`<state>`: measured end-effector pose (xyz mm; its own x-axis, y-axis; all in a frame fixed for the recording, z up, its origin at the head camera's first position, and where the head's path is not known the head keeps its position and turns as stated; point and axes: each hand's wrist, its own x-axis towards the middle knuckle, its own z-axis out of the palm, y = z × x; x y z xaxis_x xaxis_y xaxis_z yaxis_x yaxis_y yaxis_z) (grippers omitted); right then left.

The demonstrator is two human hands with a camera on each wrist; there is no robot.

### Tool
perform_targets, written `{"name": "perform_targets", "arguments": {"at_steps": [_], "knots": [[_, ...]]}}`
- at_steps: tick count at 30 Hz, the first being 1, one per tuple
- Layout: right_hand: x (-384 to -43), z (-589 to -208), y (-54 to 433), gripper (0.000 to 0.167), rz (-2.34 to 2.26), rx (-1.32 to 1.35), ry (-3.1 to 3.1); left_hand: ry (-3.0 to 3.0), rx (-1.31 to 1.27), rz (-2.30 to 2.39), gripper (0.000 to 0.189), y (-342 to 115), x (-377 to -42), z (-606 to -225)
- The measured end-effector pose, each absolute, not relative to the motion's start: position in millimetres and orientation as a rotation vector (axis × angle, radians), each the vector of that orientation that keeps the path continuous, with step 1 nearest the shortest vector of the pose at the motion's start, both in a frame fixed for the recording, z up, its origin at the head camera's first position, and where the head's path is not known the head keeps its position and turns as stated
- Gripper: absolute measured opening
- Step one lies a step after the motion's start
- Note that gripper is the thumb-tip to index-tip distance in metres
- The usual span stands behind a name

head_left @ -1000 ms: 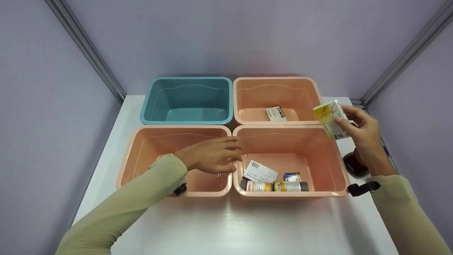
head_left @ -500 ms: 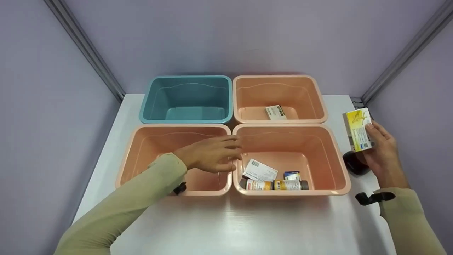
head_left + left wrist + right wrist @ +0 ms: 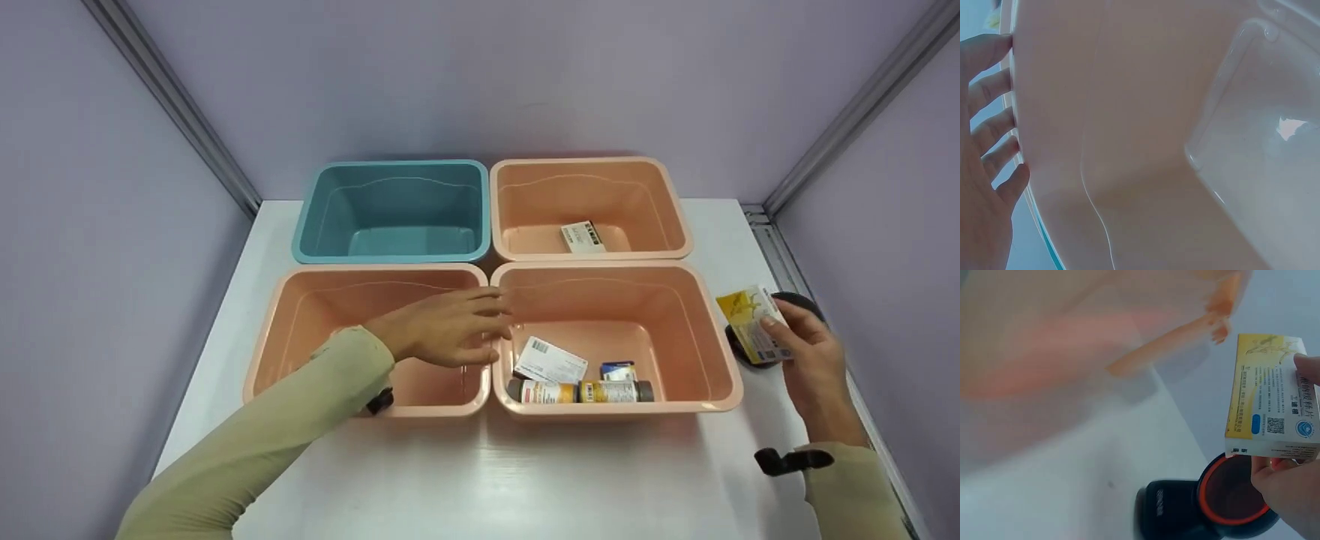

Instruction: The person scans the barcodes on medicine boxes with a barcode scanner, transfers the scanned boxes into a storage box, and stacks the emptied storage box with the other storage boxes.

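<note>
Yellow-white box in right hand, far from left hand

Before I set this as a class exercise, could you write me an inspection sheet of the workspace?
Surface: white table, glare at the front.
Job's things: yellow-white box; front right pink tub holding a white box, small blue box and two bottles; back right pink tub holding a pale box; blue tub, nothing seen inside; front left pink tub, partly hidden by the left arm.
Clutter: black device with a red ring, at the table's right edge.
Grips: right grip holds the yellow-white box; left grip lies over the front tubs' meeting rims.
Cables: nothing seen.
Surroundings: pale purple walls, metal posts.
</note>
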<state>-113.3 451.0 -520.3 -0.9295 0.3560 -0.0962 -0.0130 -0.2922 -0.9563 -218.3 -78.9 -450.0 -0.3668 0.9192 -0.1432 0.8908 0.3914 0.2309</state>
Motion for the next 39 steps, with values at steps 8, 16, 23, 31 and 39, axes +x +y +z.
{"name": "perform_targets", "arguments": {"at_steps": [8,16,23,31,39], "knots": [[-99.5,-547.7,457.5,0.02,2.245,-0.625,-1.88,2.4,1.588,0.162,0.054,-78.9,-218.4,-451.3],[-91.2,-561.5,467.8,0.02,2.394,-0.779,-1.75,2.4,1.619,0.207,0.052,-79.9,-217.9,-452.0],[-83.0,-570.6,474.8,0.021,2.452,-0.865,-1.705,2.398,1.628,0.219,0.051,-80.3,-217.9,-453.1],[-85.4,-560.9,476.2,0.015,2.371,-0.85,-1.807,2.403,1.616,0.19,0.053,-79.7,-219.1,-451.4],[-105.0,-524.8,473.2,0.015,2.286,-0.704,-1.91,2.405,1.624,0.208,0.052,-80.2,-217.7,-452.3]]}}
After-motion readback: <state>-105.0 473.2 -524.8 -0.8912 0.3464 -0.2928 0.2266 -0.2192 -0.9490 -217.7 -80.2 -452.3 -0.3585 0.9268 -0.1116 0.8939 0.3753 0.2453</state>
